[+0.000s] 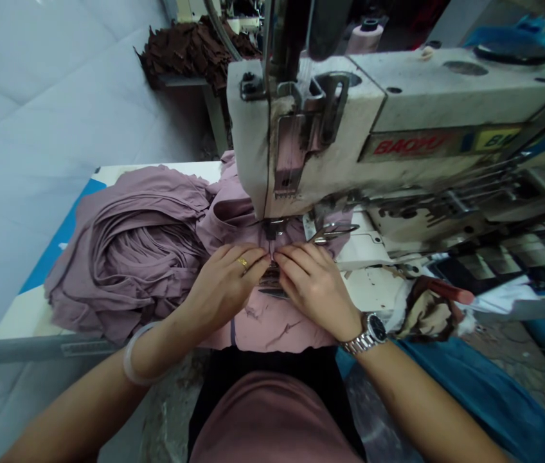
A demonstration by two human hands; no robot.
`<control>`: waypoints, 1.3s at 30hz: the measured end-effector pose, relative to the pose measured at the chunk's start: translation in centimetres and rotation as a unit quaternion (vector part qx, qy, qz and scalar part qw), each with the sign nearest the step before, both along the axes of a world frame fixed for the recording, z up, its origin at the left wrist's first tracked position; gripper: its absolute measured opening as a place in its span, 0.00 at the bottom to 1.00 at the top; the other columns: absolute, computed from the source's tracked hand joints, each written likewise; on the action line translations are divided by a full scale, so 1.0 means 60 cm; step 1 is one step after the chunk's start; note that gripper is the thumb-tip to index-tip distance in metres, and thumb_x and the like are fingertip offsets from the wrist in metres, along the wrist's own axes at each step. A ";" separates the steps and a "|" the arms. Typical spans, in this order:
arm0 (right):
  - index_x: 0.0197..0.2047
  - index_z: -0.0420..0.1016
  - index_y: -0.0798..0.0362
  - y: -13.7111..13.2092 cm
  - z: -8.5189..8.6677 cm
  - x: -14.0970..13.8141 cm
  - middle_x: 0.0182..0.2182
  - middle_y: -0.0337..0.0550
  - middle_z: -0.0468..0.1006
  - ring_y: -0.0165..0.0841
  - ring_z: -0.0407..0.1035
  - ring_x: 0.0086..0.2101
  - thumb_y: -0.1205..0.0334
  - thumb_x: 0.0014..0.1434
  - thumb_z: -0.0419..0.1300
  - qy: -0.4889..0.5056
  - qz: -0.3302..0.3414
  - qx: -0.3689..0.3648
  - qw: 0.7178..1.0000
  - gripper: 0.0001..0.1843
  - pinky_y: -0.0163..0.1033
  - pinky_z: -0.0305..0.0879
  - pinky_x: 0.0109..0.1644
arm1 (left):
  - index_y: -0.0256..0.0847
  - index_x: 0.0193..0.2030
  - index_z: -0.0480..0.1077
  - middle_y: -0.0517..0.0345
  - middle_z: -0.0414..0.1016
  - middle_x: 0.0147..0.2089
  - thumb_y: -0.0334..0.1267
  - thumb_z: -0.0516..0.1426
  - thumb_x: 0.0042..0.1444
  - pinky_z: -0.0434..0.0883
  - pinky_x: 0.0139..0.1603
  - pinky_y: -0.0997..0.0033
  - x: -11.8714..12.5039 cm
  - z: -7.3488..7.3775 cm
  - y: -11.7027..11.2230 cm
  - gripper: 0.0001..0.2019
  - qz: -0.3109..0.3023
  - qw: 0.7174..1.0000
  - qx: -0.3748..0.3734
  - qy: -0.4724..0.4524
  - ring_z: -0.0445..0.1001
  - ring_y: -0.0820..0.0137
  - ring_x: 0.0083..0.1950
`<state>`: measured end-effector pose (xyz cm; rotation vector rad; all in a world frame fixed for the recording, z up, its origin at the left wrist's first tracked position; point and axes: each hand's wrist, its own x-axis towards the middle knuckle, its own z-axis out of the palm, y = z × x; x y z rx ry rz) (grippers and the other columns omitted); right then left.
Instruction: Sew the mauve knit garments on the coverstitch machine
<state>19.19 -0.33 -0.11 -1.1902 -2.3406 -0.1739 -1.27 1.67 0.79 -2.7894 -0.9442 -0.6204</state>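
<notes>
My left hand point(224, 283) and my right hand point(313, 289) hold a mauve fabric piece point(272, 328) on either side of its fold, just in front of the presser foot point(272, 226). A ring circles one left finger. The fingertips nearly meet above a ridged metal plate point(269, 280), partly hidden by them. Behind my left hand lies a large folded heap of the same mauve fabric point(128, 257). A pair of steel scissors point(333, 233) rests just beyond my right fingers. The white BAOYU sewing machine head point(301, 148) stands over the work.
The white table with a blue patch point(26, 337) runs left under the heap. A patterned cloth bundle point(427, 312) lies to the right. Brown fabric scraps point(190, 54) sit on a far shelf, with a pale thread cone point(364, 37) behind the machine.
</notes>
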 end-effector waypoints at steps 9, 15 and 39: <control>0.54 0.74 0.57 0.024 0.003 0.007 0.47 0.49 0.77 0.38 0.68 0.47 0.67 0.66 0.52 0.007 -0.016 -0.051 0.999 0.16 0.46 0.67 0.49 | 0.34 0.53 0.71 0.47 0.76 0.53 0.28 0.52 0.62 0.70 0.50 0.59 0.004 0.001 0.025 0.15 0.030 1.000 0.002 0.004 0.74 0.61 0.51; 0.54 0.74 0.56 0.036 -0.002 0.019 0.46 0.50 0.77 0.36 0.70 0.45 0.67 0.67 0.51 0.043 0.006 -0.078 0.996 0.16 0.46 0.68 0.52 | 0.36 0.55 0.72 0.50 0.76 0.55 0.28 0.53 0.62 0.69 0.51 0.59 -0.003 -0.002 0.031 0.15 0.020 1.000 -0.003 0.002 0.73 0.61 0.54; 0.50 0.74 0.57 0.088 0.026 0.075 0.43 0.46 0.78 0.35 0.69 0.49 0.66 0.68 0.49 -0.068 -0.016 -0.030 0.997 0.15 0.42 0.67 0.52 | 0.41 0.45 0.69 0.56 0.73 0.44 0.46 0.51 0.65 0.71 0.49 0.64 -0.084 0.028 0.114 0.12 0.079 0.977 -0.118 -0.159 0.72 0.66 0.46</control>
